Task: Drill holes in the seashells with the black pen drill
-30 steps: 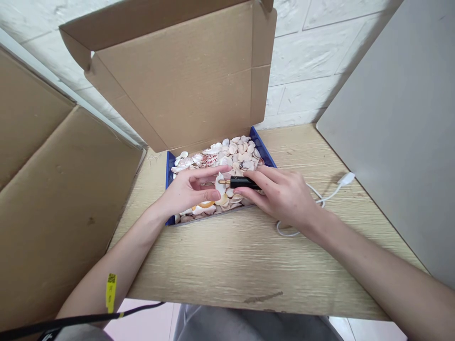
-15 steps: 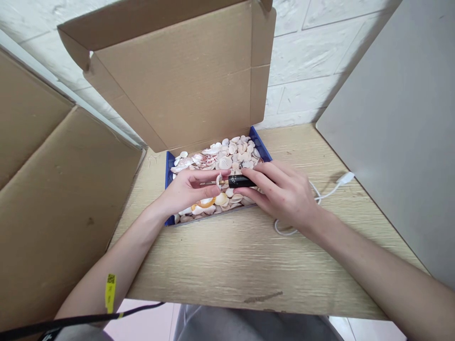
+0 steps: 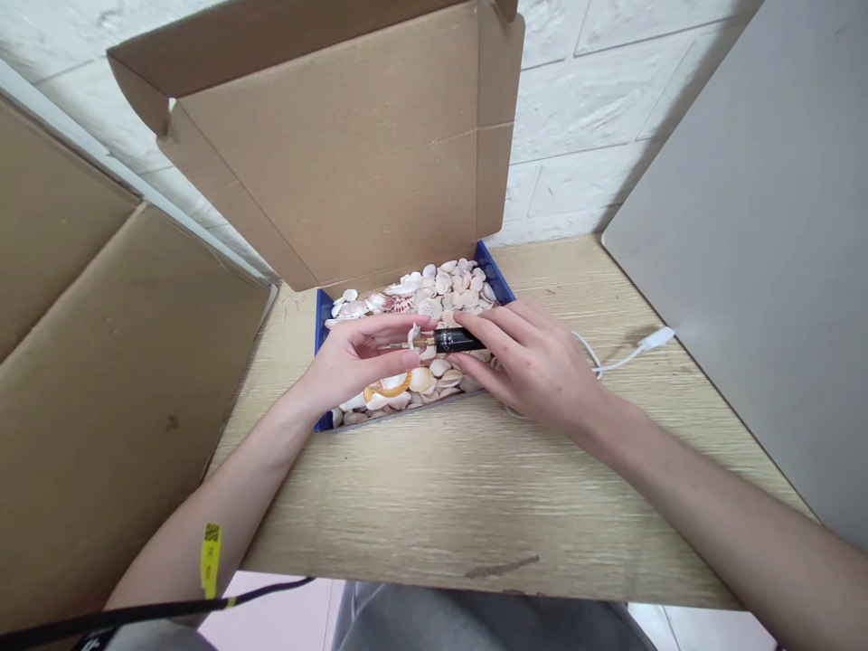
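Looking down through the head cam here. The shallow box (image 3: 320, 318) with blue walls is sitting at the far side of the wooden table (image 3: 475, 506), and it's packed with small seashells (image 3: 444, 280): mostly rounded, ribbed ones in white, cream and pale pink, a few with reddish stripes, plus one orange-rimmed one near the front. Its plain brown cardboard lid (image 3: 339, 163) is standing open behind it, leaning back toward the white brick wall.

Both hands are working right over the shells. The left hand (image 3: 353, 362) is pinching a single white shell (image 3: 411, 336) between thumb and fingertips, holding it just above the pile. The right hand (image 3: 535, 366) is gripping a little black tool (image 3: 456, 340), fingers pressed around its smooth, glossy barrel. The tool is lying roughly level, and its thin gold-coloured tip is pointing at the shell; I can't tell if it's actually touching.

A thin white cable (image 3: 610, 364) is trailing across the table behind the right hand. A flat grey panel (image 3: 759, 226) is leaning on the right, and a big sheet of cardboard (image 3: 101, 362) on the left.
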A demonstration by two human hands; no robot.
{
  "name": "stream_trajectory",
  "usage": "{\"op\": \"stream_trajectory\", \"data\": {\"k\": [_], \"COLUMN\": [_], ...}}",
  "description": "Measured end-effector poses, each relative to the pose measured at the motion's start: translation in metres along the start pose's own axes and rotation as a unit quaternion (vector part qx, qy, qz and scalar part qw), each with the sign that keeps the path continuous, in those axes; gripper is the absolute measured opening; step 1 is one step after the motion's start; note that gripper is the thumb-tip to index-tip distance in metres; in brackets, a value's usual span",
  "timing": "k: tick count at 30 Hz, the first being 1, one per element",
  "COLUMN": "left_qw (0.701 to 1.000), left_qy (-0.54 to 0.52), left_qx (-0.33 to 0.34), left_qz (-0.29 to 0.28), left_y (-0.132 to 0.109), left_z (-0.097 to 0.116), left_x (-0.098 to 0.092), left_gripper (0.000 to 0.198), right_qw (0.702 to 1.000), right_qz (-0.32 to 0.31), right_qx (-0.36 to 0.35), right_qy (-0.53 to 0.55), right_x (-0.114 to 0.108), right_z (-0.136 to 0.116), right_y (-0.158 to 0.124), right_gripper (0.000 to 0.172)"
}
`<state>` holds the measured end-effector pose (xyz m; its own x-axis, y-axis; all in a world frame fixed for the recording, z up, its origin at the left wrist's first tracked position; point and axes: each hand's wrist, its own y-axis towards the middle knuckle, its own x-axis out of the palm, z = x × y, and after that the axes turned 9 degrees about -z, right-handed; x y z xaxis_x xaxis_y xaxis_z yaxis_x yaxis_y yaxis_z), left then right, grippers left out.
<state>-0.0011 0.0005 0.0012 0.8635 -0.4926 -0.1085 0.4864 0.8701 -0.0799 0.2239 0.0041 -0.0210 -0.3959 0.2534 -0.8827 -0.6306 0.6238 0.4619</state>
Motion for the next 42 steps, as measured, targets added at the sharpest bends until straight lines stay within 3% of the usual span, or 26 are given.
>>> {"op": "stream_trajectory", "data": {"k": [8,13,23,42], "left_qw": [1.0,0.998,0.995,0.985], "left_qy": [0.007,-0.041,-0.08,-0.16], "left_qx": [0.017,0.027,0.046,0.029], "left_qz": [0.025,0.047,0.033,-0.055], "left_y": [0.003,0.005,0.006,0.001], "left_z": [0.0,-0.006,-0.006,-0.014], "left_x": [0.002,0.0,-0.002,-0.007], "left_gripper": [0.034,0.03,0.026,0.031], "right_qw": [1.0,0.998,0.999,0.998], "right_qz": [-0.004,-0.011,-0.015,-0.013], "right_qx": [0.005,0.031,0.003,0.009], "right_qy": [-0.029,-0.062,-0.046,-0.057], "right_x": [0.001,-0.001,-0.003,-0.006], "right_z": [-0.001,0.003,0.012,0.016], "right_y": [-0.002,-0.003,-0.003,-0.002], "right_gripper": [0.024,0.027,0.04,0.039]}}
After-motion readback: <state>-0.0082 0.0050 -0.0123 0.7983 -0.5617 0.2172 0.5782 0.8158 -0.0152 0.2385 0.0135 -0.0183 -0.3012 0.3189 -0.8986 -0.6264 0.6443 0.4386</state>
